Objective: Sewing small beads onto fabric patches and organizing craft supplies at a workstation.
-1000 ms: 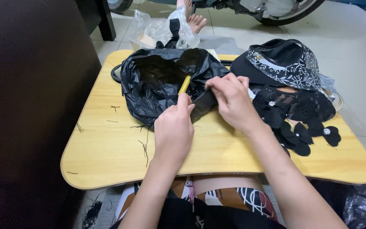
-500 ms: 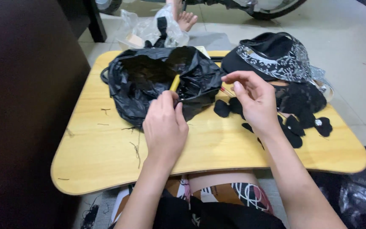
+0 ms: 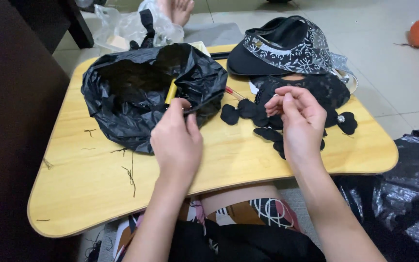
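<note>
Looking down, head view: left hand (image 3: 176,140) pinches the rim of the crumpled black plastic bag (image 3: 136,92) on the wooden lap table (image 3: 73,194). Right hand (image 3: 299,121) pinches something tiny, can't tell what, over black fabric petals (image 3: 248,112). Black patterned hat (image 3: 282,46) sits behind; clear plastic bag (image 3: 127,29) on the floor.

Pale tiled floor (image 3: 394,73); dark furniture (image 3: 6,121) at left.

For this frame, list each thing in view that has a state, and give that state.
black plastic bag: open, crumpled, on the lap table
yellow tool: upright at the bag's edge
left hand: pinching the bag's rim
right hand: fingers curled over black fabric petals
patterned hat: lying on the table
</note>
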